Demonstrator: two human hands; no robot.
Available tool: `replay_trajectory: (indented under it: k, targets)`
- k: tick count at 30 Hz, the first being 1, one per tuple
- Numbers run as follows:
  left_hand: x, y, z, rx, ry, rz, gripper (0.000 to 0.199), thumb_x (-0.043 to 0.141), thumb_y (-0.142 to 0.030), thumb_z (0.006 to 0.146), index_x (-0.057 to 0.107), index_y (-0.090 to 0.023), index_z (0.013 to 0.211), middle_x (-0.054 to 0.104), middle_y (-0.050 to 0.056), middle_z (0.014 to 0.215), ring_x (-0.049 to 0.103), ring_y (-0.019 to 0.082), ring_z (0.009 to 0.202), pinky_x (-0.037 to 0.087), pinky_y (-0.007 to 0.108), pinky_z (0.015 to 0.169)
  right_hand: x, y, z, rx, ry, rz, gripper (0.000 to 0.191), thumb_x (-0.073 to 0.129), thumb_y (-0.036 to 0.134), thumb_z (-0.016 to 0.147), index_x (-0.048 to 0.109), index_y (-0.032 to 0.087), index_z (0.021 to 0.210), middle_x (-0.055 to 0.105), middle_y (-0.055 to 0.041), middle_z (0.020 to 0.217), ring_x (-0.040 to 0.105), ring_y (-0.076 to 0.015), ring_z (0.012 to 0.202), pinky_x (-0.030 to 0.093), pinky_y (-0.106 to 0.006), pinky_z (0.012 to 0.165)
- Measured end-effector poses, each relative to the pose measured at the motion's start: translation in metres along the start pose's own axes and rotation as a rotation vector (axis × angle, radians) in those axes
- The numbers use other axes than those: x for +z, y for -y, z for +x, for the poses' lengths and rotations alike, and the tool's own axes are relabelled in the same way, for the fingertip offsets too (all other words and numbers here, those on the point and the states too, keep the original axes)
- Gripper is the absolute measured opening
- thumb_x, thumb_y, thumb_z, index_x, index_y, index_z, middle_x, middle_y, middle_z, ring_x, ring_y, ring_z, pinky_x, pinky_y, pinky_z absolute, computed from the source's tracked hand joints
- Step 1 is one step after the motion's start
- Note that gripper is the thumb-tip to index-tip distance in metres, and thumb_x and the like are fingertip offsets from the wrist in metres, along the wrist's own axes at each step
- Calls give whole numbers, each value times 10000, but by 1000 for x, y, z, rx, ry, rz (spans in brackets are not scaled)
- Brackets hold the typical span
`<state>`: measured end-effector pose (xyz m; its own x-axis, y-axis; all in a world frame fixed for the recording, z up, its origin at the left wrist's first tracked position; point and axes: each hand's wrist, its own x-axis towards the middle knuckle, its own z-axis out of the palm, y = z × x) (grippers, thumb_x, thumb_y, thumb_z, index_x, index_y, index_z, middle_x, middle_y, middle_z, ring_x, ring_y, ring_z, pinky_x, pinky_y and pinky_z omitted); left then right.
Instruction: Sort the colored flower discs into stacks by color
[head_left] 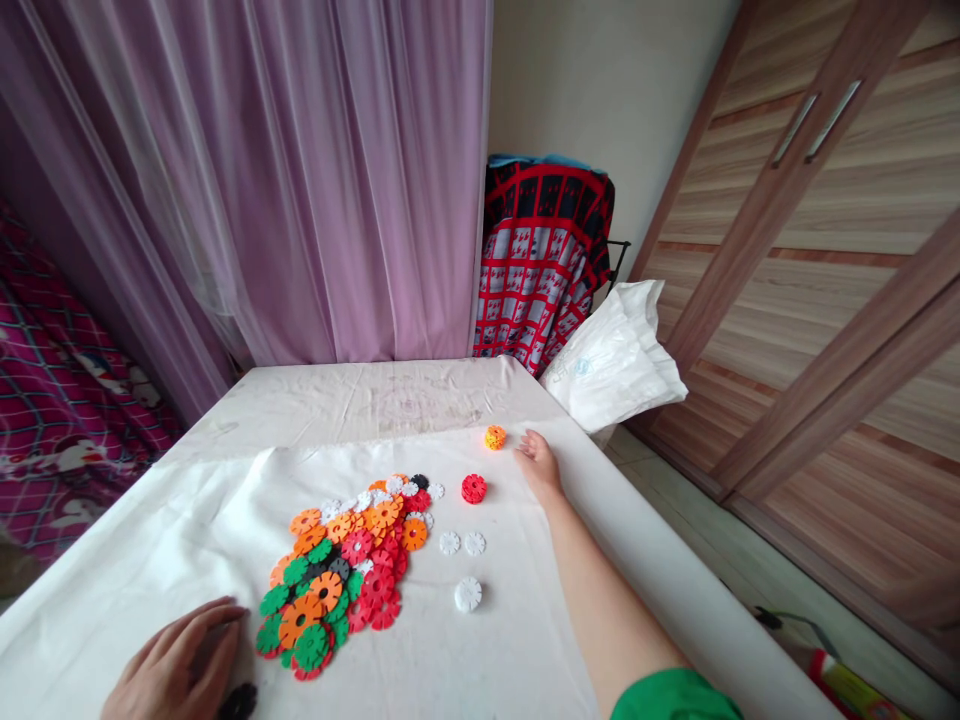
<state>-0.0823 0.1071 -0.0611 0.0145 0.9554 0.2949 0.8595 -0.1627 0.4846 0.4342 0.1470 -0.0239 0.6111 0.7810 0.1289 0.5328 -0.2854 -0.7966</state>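
A heap of notched plastic discs (326,590) in green, orange, red, white and black lies on the white cloth. To its right stand an orange-yellow stack (495,437), a red stack (473,489) and a white stack (469,595). Two white discs (462,543) lie side by side between the red and white stacks. My right hand (538,460) rests just right of the orange-yellow stack, fingers slightly apart, holding nothing visible. My left hand (180,660) lies on the cloth left of the heap, fingers loosely spread, beside a black disc (238,702).
The cloth-covered table (360,390) reaches back to a purple curtain (360,180). A white bag (619,355) stands at its right back edge, near a chequered red and black cloth (536,260). A wooden wardrobe (810,280) is on the right.
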Motion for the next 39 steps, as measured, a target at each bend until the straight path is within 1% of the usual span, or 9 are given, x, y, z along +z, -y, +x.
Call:
replay_trajectory:
  k: [4, 6, 10, 15, 21, 29, 33, 36, 39]
  targets:
    - [-12, -25, -1, 0, 45, 30, 359, 466, -496, 788, 746, -303, 902, 756, 33, 1071, 671, 288, 1022, 525, 426, 923, -5, -15, -51, -29, -31, 73, 402, 473, 270, 823, 603, 177, 1191, 720, -122, 1129, 682, -226, 1039, 555, -351, 884]
    - [-17, -36, -2, -13, 9, 58, 382, 426, -474, 803, 745, -278, 875, 757, 49, 1061, 672, 287, 1011, 517, 414, 915, -9, -17, -76, -51, -15, 98, 329, 462, 280, 811, 648, 195, 1069, 748, -94, 1035, 693, -220, 1005, 563, -345, 875]
    - [-22, -50, -6, 19, 0, 99, 379, 429, -410, 823, 744, -237, 947, 753, 76, 1063, 658, 275, 1021, 498, 379, 919, -15, -18, -117, -55, -8, 142, 277, 442, 323, 788, 645, 197, 927, 757, -102, 959, 707, -227, 900, 566, -352, 853]
    - [-27, -61, -9, 15, 14, 124, 332, 438, -331, 836, 738, -234, 942, 753, 61, 1061, 645, 254, 1016, 466, 348, 918, -16, -12, -153, -57, -7, 168, 257, 437, 351, 762, 631, 212, 855, 758, -103, 914, 702, -235, 819, 565, -359, 819]
    - [-29, -68, -11, -2, 23, 131, 334, 430, -297, 843, 735, -221, 955, 744, 78, 1086, 630, 270, 1040, 452, 360, 914, -19, -2, -174, -71, 15, 149, 230, 477, 386, 775, 649, 243, 831, 767, -74, 912, 703, -250, 855, 557, -376, 847]
    - [-25, -64, -12, -16, 22, 89, 316, 433, -284, 850, 724, -217, 956, 738, 75, 1099, 618, 269, 1080, 437, 375, 965, -21, 2, -180, -96, 44, 41, 226, 442, 297, 778, 653, 250, 842, 761, -69, 955, 706, -245, 905, 533, -377, 901]
    - [-22, -62, -19, -23, 14, 48, 330, 431, -294, 854, 722, -216, 986, 719, 81, 1167, 610, 274, 1119, 427, 400, 1008, -18, 4, -187, -121, 28, -42, 239, 449, 280, 816, 672, 246, 895, 751, -82, 1016, 693, -246, 890, 531, -376, 885]
    - [-17, -64, -20, -147, -64, -184, 289, 499, -318, 809, 724, -236, 971, 707, 59, 1195, 608, 270, 1134, 428, 404, 1027, -13, 12, -199, -207, -19, -119, 261, 445, 241, 850, 687, 235, 946, 732, -104, 1066, 671, -250, 954, 513, -374, 903]
    - [-7, -69, -7, -336, -181, -433, 346, 528, -368, 783, 709, -236, 1046, 715, 55, 1136, 645, 255, 1034, 494, 398, 933, -2, 32, -211, -438, 7, -185, 244, 478, 205, 862, 703, 246, 948, 721, -95, 1075, 626, -252, 1059, 467, -380, 974]
